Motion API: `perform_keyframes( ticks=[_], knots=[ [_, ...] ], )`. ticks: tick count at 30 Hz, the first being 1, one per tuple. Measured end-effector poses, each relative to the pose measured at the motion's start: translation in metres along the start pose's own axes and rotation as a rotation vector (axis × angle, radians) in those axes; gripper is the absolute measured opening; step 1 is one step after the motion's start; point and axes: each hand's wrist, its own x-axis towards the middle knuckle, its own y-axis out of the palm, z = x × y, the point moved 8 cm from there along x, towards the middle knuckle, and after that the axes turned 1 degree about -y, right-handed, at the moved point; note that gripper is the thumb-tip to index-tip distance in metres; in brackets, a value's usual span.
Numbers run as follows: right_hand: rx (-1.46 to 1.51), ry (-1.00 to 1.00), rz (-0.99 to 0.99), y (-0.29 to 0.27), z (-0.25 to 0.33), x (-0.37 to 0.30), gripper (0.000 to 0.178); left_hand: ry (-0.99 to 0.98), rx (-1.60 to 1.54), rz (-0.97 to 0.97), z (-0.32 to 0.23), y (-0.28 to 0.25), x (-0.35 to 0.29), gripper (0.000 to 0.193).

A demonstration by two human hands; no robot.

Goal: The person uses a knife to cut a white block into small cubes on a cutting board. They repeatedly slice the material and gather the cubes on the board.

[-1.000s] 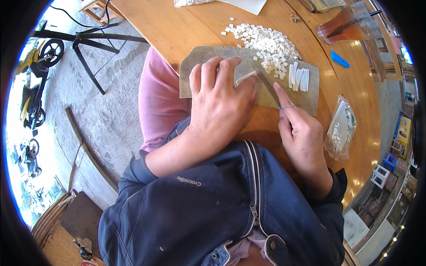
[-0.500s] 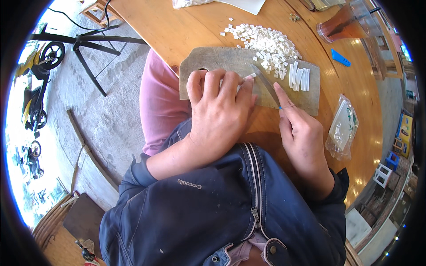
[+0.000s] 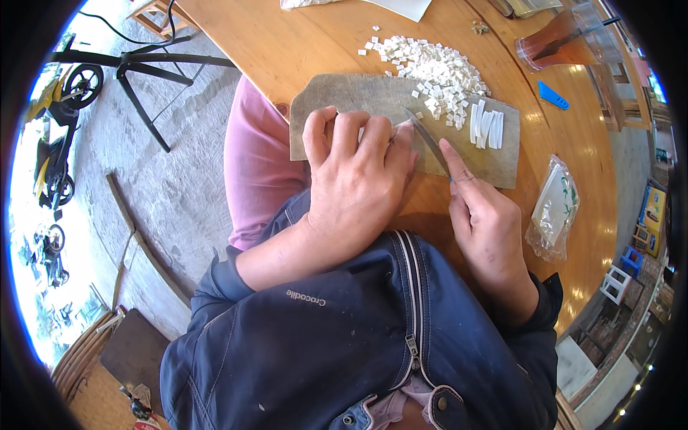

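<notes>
On a worn grey-brown cutting board (image 3: pixel 351 89), my left hand (image 3: pixel 358 168) has its fingers bent over a thin white strip (image 3: pixel 403 125). Only the strip's end shows past the fingertips. My right hand (image 3: pixel 491 215) grips a knife (image 3: pixel 428 140), forefinger stretched along its back; the handle is mostly hidden in the palm. The blade lies slanted just right of the left fingertips, close to the strip's end. Several uncut white strips (image 3: pixel 494 130) lie side by side at the board's right. A heap of small white squares (image 3: pixel 437 68) spreads from the board's far edge onto the table.
The wooden table (image 3: pixel 247 36) has a rounded right edge. On it are a clear plastic bag (image 3: pixel 552 208) with white pieces, a blue plastic piece (image 3: pixel 552 94) and a cup of reddish-brown drink (image 3: pixel 555 51) with a straw. A black tripod (image 3: pixel 123 63) stands left on the floor.
The knife has shifted slightly left and toward me, bringing its blade nearer the strip's end. My left hand stays almost still on the board.
</notes>
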Motion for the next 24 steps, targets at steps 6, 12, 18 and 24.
perform_keyframes(
  ticks=[6, 12, 18, 24],
  knots=[
    [-0.072, -0.038, -0.022, 0.0006, 0.0045, -0.0032, 0.07, 0.021, -0.021, -0.059, -0.0013, 0.0002, 0.0002, 0.033],
    [-0.071, 0.02, 0.013, 0.0031, 0.004, -0.0005, 0.068, -0.03, -0.02, 0.015, 0.0009, -0.0046, -0.0013, 0.032],
    [0.038, -0.024, -0.015, -0.0033, 0.0006, -0.0001, 0.069, -0.045, 0.002, 0.011, 0.0005, -0.0046, -0.0024, 0.032],
    [0.019, -0.045, -0.014, 0.0007, 0.0031, -0.0017, 0.07, -0.038, -0.002, 0.014, 0.0012, -0.0049, -0.0031, 0.033]
  ],
)
